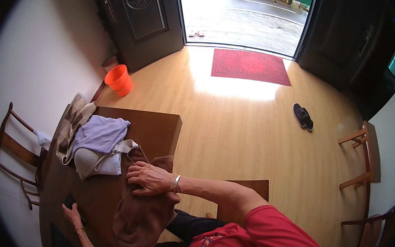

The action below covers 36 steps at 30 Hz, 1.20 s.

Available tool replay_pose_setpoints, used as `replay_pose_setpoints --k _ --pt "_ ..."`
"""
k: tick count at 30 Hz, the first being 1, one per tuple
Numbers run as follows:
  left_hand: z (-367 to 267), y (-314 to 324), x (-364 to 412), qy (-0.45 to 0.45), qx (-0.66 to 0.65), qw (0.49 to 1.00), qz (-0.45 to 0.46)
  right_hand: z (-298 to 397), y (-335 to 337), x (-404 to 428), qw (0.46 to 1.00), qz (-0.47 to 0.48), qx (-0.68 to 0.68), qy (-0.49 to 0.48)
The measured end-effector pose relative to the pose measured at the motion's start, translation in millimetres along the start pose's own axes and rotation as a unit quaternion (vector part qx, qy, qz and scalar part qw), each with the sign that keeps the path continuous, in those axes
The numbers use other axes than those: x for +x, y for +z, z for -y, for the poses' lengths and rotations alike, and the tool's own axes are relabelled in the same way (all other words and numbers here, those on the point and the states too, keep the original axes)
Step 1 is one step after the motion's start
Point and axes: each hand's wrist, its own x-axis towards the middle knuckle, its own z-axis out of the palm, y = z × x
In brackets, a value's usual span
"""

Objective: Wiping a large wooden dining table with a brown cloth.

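My right hand (149, 179), with a silver bangle at the wrist, lies palm down on a brown cloth garment (141, 220). Its fingers are bent a little and the thumb stands apart from them. The garment spreads across the dark wooden table (145, 123) and hangs over the near edge. At the lower left, my left hand (72, 215) grips a dark flat object (69, 200), perhaps a phone, held by its side. Beyond the brown garment lie a pale padded bra (86, 162), a folded lilac garment (101, 134) and a brown-and-beige checked cloth (71, 127), partly overlapping.
A wooden chair (19, 149) stands left of the table, a stool (248, 190) beneath my right arm. An orange bucket (120, 79) sits by the wall. Beyond are dark slippers (302, 117), a red mat (252, 66) and an open doorway. More wooden seats (372, 153) line the right wall.
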Motion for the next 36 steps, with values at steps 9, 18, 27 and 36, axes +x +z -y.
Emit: replay_pose_setpoints --k 9,18,27,36 --pt "10 4 7 0.014 -0.06 0.998 -0.006 0 -2 2 1.0 -0.001 0.006 -0.004" --pt "-8 -12 -6 0.032 -0.025 0.999 0.024 0 -3 0 1.0 0.004 0.009 0.003" --pt "-80 -23 -78 0.285 -0.152 0.943 -0.083 -2 4 -6 0.999 0.007 0.001 0.035" --pt "-232 -1 -252 0.601 -0.12 0.777 0.146 1 3 -10 0.951 -0.238 -0.146 0.134"
